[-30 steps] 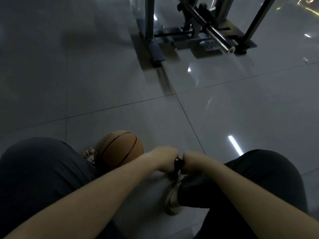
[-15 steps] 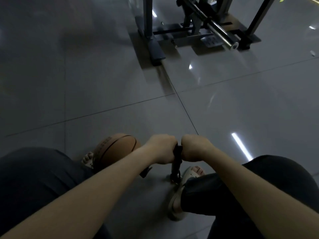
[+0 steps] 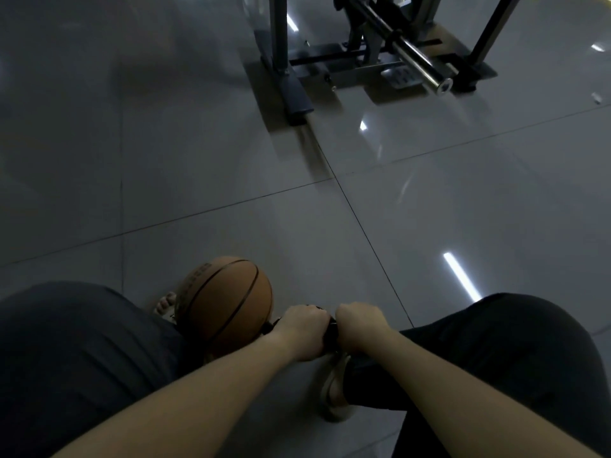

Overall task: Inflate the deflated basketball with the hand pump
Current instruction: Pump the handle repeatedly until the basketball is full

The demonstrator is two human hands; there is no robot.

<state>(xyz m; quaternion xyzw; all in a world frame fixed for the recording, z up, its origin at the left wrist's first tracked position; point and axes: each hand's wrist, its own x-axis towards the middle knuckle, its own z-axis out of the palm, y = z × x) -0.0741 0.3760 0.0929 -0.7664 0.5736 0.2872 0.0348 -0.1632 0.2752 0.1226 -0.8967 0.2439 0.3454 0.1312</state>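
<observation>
An orange basketball (image 3: 228, 297) with black seams lies on the tiled floor between my knees, beside my left foot. Just right of it stands a black hand pump (image 3: 330, 332), mostly hidden by my fists. My left hand (image 3: 302, 330) grips the left side of the pump's handle and my right hand (image 3: 360, 325) grips the right side, knuckles up. The handle sits low, close to the floor. A short black hose piece (image 3: 269, 325) shows between the handle and the ball.
My two knees in dark trousers (image 3: 82, 358) frame the ball and pump, with a sandalled right foot (image 3: 334, 388) under the pump. A metal gym rack (image 3: 363, 61) with a steel bar (image 3: 420, 66) stands further off at the top.
Both hands pulled the pump handle up half a second ago and have now pushed it back down towards the floor. The ball has stayed in place.
</observation>
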